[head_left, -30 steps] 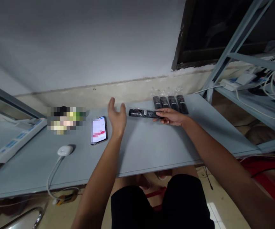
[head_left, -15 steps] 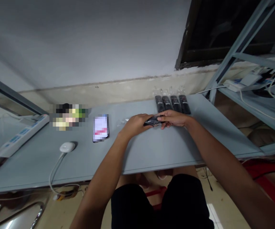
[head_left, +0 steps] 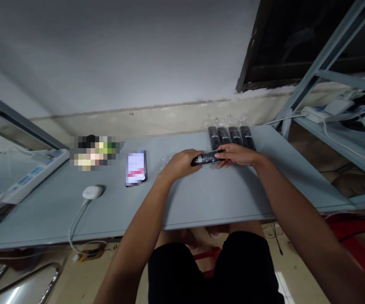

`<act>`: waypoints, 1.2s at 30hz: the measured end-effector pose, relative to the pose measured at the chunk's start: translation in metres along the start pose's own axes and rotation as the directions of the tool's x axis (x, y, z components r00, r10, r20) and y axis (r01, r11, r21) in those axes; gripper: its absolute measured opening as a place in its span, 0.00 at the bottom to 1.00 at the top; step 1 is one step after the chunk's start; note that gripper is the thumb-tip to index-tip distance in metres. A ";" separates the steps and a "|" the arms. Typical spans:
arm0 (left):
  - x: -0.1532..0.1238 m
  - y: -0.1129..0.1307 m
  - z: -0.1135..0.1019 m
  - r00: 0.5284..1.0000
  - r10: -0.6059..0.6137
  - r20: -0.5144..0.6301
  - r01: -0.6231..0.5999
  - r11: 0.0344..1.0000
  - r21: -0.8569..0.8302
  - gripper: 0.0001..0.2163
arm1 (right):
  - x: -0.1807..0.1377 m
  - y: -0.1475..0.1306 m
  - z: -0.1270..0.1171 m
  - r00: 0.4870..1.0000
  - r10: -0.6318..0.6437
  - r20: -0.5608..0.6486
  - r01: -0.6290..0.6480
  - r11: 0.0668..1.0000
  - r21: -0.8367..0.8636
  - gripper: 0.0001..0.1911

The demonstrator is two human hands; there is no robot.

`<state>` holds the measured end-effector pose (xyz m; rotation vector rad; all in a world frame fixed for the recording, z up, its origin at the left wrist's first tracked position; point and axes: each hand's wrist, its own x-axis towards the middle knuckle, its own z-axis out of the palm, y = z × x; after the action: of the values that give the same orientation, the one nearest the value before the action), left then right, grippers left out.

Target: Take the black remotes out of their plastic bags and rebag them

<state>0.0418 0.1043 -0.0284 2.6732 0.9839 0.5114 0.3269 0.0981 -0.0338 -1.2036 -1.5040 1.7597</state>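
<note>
Between my two hands, just above the table, lies a black remote control (head_left: pixel 207 158) in a clear plastic bag, held sideways. A small white label shows near its left end. My left hand (head_left: pixel 184 164) is closed around the left end, and loose clear plastic sticks out to the left of that hand. The fingers of my right hand (head_left: pixel 235 155) pinch the right end, thumb on top. Just beyond my right hand, several similar bagged black remote controls (head_left: pixel 223 136) lie side by side, their clear bag ends toward the wall.
A phone (head_left: pixel 136 166) with a lit screen lies left of my hands on the grey table (head_left: pixel 214 198). Farther left are a white corded puck (head_left: pixel 92 192), a blurred-out patch and a power strip (head_left: pixel 36 175). Metal shelving (head_left: pixel 315 76) with cables stands at right.
The bagged remote control has turned slightly, so its white label and more of its surface now show between my hands. My right hand has shifted a little rightward along it. The view has shifted slightly.
</note>
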 end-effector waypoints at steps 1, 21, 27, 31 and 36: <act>0.000 0.000 0.000 1.000 -0.005 0.000 0.005 1.000 0.002 0.26 | 0.000 0.001 -0.002 1.000 -0.008 -0.025 0.007 1.000 -0.012 0.18; -0.005 -0.016 -0.015 0.990 -0.138 -0.022 0.140 0.988 0.067 0.21 | -0.003 -0.001 -0.020 0.912 -0.256 -0.322 0.254 0.966 -0.049 0.24; -0.006 -0.019 -0.019 0.981 -0.193 -0.027 0.194 0.979 0.058 0.19 | -0.001 -0.011 -0.022 0.680 -0.472 -0.561 0.545 0.837 -0.045 0.26; -0.006 -0.019 -0.020 0.978 -0.204 -0.036 0.206 0.977 0.052 0.20 | 0.006 -0.010 -0.025 0.472 -0.533 -0.702 0.644 0.752 -0.138 0.26; -0.008 -0.024 -0.024 0.987 -0.147 -0.060 0.154 0.979 0.134 0.24 | 0.009 -0.009 -0.033 0.236 -0.614 -0.753 0.688 0.653 -0.317 0.25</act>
<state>0.0125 0.1193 -0.0169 2.6875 1.2686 0.4972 0.3501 0.1235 -0.0273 -0.8891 -1.0367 0.4806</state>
